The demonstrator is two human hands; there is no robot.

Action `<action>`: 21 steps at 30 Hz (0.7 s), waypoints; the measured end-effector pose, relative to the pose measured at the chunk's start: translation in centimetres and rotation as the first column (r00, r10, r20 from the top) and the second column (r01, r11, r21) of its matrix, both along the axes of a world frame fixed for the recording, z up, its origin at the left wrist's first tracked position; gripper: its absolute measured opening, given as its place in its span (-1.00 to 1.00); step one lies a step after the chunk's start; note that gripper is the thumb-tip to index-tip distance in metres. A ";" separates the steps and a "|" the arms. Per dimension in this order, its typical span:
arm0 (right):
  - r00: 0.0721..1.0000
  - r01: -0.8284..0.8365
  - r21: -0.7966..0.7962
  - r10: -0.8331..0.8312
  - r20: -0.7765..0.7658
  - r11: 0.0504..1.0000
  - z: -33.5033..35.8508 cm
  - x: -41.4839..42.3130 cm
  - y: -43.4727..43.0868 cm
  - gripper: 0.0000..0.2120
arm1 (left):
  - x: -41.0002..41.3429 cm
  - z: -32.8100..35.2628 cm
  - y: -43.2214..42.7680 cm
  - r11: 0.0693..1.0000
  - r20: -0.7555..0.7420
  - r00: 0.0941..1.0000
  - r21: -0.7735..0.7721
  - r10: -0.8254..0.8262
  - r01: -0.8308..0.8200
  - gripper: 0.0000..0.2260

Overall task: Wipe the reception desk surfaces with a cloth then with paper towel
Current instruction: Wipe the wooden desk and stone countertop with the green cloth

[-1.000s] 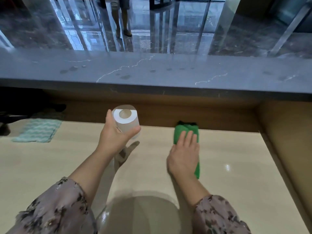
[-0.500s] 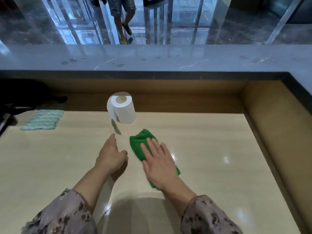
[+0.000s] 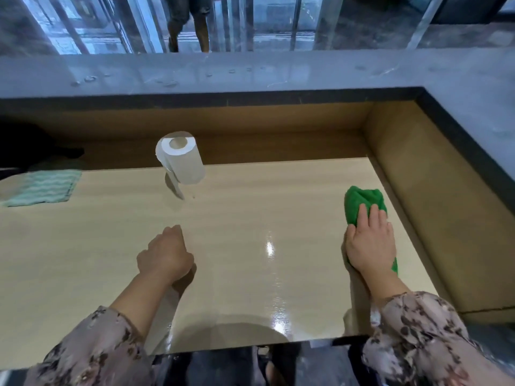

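A green cloth [image 3: 362,203] lies on the light wooden desk surface [image 3: 250,218], close to its right wall. My right hand [image 3: 370,240] presses flat on the cloth, fingers straight and pointing away from me. A white paper towel roll [image 3: 182,160] stands upright at the back of the desk, left of centre, with a loose tail hanging down. My left hand [image 3: 165,253] rests on the desk in front of the roll, fingers curled under, holding nothing.
A pale teal striped cloth [image 3: 41,188] lies at the far left. Brown wooden walls [image 3: 434,207] bound the desk at the back and right. Above them runs a grey stone counter [image 3: 250,71] with wet spots. A person's legs [image 3: 189,23] show beyond it.
My left hand set the paper roll down at the back and drew away from it. My right hand slid the green cloth from the middle to the right side.
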State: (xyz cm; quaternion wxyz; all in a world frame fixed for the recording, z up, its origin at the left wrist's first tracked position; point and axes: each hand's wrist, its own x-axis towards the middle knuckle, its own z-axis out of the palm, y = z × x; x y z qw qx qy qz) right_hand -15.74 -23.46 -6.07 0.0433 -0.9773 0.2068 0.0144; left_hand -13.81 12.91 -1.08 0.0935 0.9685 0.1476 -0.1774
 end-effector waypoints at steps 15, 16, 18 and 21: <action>0.865 -0.479 0.269 0.501 -0.019 0.836 0.3 -7.6 26.0 -0.44 | -3.5 0.2 0.1 0.992 -0.015 0.992 -0.028 -0.127 0.127 -0.78; 0.829 -0.540 0.246 0.560 -0.014 0.805 0.4 -7.7 25.8 -0.45 | -3.4 0.3 -0.1 0.992 -0.017 0.993 -0.049 -0.120 0.119 -0.78; 0.757 -0.639 0.192 0.653 -0.012 0.744 0.2 -7.5 24.2 -0.46 | -3.5 0.5 -0.6 0.993 -0.026 0.994 -0.052 -0.108 0.107 -0.78; 0.699 -0.710 0.102 0.715 -0.015 0.697 -0.3 -6.9 20.1 -0.46 | -3.6 0.5 -1.2 0.991 -0.053 0.991 0.043 -0.125 0.127 -0.82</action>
